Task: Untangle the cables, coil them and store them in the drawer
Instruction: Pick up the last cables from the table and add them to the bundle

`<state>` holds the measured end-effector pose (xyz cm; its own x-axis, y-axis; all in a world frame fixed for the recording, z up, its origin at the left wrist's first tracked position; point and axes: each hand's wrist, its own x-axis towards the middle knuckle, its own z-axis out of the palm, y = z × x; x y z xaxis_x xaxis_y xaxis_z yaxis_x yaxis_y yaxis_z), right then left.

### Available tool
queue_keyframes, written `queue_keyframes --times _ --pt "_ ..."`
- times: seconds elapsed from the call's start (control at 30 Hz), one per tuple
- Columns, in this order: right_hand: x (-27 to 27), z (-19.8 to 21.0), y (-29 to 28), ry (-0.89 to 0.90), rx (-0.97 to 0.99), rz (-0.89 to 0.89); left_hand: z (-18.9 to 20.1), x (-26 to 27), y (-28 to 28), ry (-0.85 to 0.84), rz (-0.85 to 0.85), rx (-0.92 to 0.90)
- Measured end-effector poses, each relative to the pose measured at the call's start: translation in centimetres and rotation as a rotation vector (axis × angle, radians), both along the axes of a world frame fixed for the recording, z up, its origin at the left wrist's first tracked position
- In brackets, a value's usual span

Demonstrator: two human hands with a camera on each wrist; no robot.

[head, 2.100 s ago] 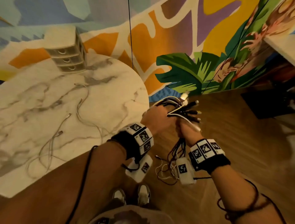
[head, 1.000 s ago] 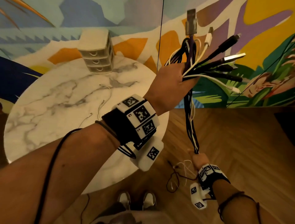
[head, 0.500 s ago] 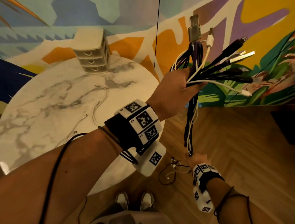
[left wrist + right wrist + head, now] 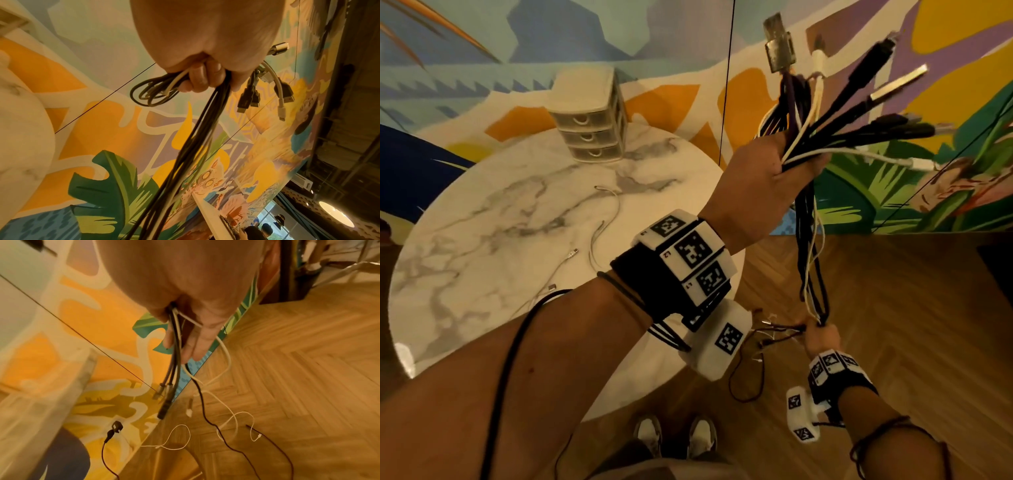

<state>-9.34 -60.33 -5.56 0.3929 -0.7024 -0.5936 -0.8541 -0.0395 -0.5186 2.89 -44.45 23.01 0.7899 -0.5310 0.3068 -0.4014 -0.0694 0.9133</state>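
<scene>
I've got the left hand [image 4: 760,181] raised high in the head view, fingers curled tight round a bundle of cables [image 4: 808,240]. Above the fist the plug ends [image 4: 887,96] fan out up and to the right: black ones, white ones, a metal-tipped one. On the left wrist camera I see a fingertip [image 4: 200,78] wrapped over the strands, a few small loops [image 4: 152,94] poking out on one side and the long run of cables [image 4: 193,154] dropping away below.

Down low, the right hand [image 4: 822,337] pinches the same bundle, so the cables hang stretched between my two hands, over the wooden floor [image 4: 893,325] just off the table's edge. From the right wrist view the fingers [image 4: 197,340] are curled on dark and white strands, and the loose tails [image 4: 224,426] trail past them with small connectors dangling. Whether those tails reach the floor, I can't say; the view is blurred there.

Over on the round marble table [image 4: 482,240], a thin pale cable [image 4: 599,236] lies loose on the top. At the far edge sits the small drawer unit [image 4: 589,120], three drawers, all pushed in. Behind everything there's a painted wall [image 4: 893,192] of leaves and colour blocks. Shoes [image 4: 674,435] show at the bottom of frame.
</scene>
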Motion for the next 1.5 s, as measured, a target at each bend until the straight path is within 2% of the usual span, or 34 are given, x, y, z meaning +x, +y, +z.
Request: queue_keyframes --times 0.07,0.13,0.2,0.27,0.33,0.4,0.5,0.6,0.67,0.73,0.8,0.87,0.93,1.0,1.07,1.1,1.13,1.17,1.2,1.23,1.3,1.37,1.4,1.5 --pt "-0.4 -0.1 0.3 0.019 0.038 0.059 -0.4 -0.1 0.0 0.034 0.006 0.001" --pt "-0.8 -0.2 0.9 0.059 0.060 0.200 -1.3 -0.3 0.0 0.051 -0.005 0.025" --pt "-1.0 0.4 1.5 -0.007 0.082 0.318 -2.5 -0.5 -0.2 0.055 -0.023 0.074" --pt "-0.5 1.7 1.8 -0.081 0.021 0.433 -4.0 -0.7 -0.6 0.070 -0.032 0.125" --pt "0.3 3.1 2.0 -0.257 0.026 0.527 -5.4 -0.8 -0.9 0.080 -0.042 0.158" --pt "1.4 5.3 2.4 -0.504 0.140 0.561 -6.5 -1.0 -1.0 0.087 -0.058 0.194" --pt "3.2 9.4 3.4 -0.717 0.257 0.470 -8.3 -1.3 -1.0 0.140 -0.070 0.264" --pt "4.6 12.6 4.7 -0.813 0.176 0.478 -9.4 -1.6 -1.1 0.174 -0.093 0.328" --pt "4.9 12.1 5.0 -0.764 0.112 0.399 -9.6 -1.2 -0.9 0.175 -0.105 0.359" --pt "4.5 11.0 4.4 -0.686 0.073 0.234 -9.3 -0.1 -0.1 0.191 -0.091 0.328" --pt "3.5 9.3 2.9 -0.593 0.037 0.075 -8.7 1.5 1.1 0.186 0.001 0.346" --pt "2.3 6.6 1.2 -0.443 -0.030 0.030 -8.0 3.1 2.2 0.244 0.121 0.320" --pt "1.1 3.8 -0.4 -0.154 -0.088 0.122 -7.1 4.1 2.5 0.321 0.169 0.194" --pt "0.1 2.1 -1.4 0.168 -0.078 0.290 -6.0 3.9 2.0 0.385 0.133 0.080" --pt "0.2 1.8 -1.6 0.289 -0.063 0.507 -5.7 2.9 1.0 0.461 0.069 0.006" --pt "0.8 2.5 -1.4 0.220 -0.085 0.607 -6.0 2.2 0.4 0.513 0.030 -0.021" --pt "1.4 3.8 -0.9 0.068 -0.101 0.668 -6.5 1.3 -0.1 0.546 -0.008 -0.018" --pt "2.1 5.5 -0.4 -0.157 -0.056 0.658 -7.2 0.5 -0.6 0.568 -0.038 0.000" --pt "2.7 7.8 0.4 -0.385 0.103 0.600 -7.8 -0.3 -0.9 0.571 -0.052 0.042" --pt "3.3 10.2 1.1 -0.605 0.373 0.549 -8.5 -0.8 -1.0 0.593 -0.054 0.075" --pt "4.1 14.4 2.3 -0.859 0.878 0.471 -9.4 -1.4 -0.8 0.653 -0.038 0.120" --pt "4.7 16.9 3.2 -0.901 1.058 0.430 -9.5 -2.0 -0.5 0.639 -0.072 0.144" --pt "5.1 17.6 3.7 -0.868 1.029 0.462 -9.3 -2.5 -0.3 0.581 -0.087 0.190" --pt "6.3 17.9 5.6 -0.676 0.779 0.610 -9.4 -3.3 0.4 0.495 -0.082 0.327"
